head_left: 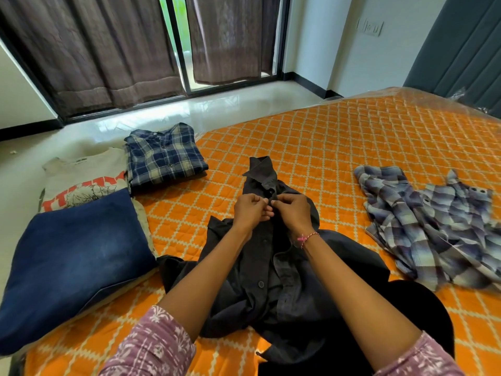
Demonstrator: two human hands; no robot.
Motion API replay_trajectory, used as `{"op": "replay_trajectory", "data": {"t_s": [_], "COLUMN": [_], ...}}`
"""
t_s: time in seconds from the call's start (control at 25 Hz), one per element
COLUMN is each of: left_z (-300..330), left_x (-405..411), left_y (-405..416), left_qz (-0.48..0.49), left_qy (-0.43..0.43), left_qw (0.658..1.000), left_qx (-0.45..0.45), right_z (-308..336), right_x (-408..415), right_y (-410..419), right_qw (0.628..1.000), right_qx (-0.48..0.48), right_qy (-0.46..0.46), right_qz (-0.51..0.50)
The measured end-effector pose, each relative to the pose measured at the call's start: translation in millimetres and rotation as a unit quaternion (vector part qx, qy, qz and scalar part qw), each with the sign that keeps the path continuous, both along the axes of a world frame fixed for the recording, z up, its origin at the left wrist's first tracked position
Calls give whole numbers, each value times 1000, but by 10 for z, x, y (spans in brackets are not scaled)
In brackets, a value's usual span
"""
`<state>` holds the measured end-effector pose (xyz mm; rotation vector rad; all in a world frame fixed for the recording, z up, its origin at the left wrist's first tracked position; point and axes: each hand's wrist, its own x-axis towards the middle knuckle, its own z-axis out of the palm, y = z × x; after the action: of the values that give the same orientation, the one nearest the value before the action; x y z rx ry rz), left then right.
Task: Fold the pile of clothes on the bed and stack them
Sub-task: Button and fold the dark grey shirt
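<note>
A dark grey button shirt (273,283) lies front-up and rumpled on the orange quilted bed (339,147), collar pointing away from me. My left hand (250,210) and my right hand (294,211) meet just below the collar, each pinching an edge of the shirt's front placket at a button. At the left edge of the bed lie folded blue jeans (73,270), a folded grey printed T-shirt (81,185) partly under them, and a folded blue plaid shirt (165,156). An unfolded purple-grey plaid shirt (433,226) is spread out at the right.
The bed's left edge runs close beside the folded clothes, with shiny white floor (189,112) beyond. Dark curtains (95,50) and a glass sliding door stand at the back. A padded grey headboard (466,50) rises at the far right.
</note>
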<state>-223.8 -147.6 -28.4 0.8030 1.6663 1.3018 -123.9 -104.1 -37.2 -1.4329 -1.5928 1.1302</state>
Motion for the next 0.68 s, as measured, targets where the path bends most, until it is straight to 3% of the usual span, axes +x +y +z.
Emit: {"op": "replay_trajectory", "data": {"t_s": [0.24, 0.4, 0.56, 0.68], "left_z": [-23, -17, 16, 26], "left_x": [91, 37, -37, -81], "left_y": [16, 28, 30, 55], "left_qz": [63, 24, -19, -17], "left_qy": [79, 45, -83, -78], "left_qw": [995, 998, 996, 996], "left_qx": [10, 23, -15, -30], "right_z": [49, 141, 168, 108], "right_x": [-39, 89, 159, 84], "right_y": [-64, 54, 75, 71], "right_qw": [999, 969, 984, 994], "right_qx": [16, -198, -120, -59], "right_qy": [-38, 142, 77, 14], "right_qz": [3, 45, 105, 87]}}
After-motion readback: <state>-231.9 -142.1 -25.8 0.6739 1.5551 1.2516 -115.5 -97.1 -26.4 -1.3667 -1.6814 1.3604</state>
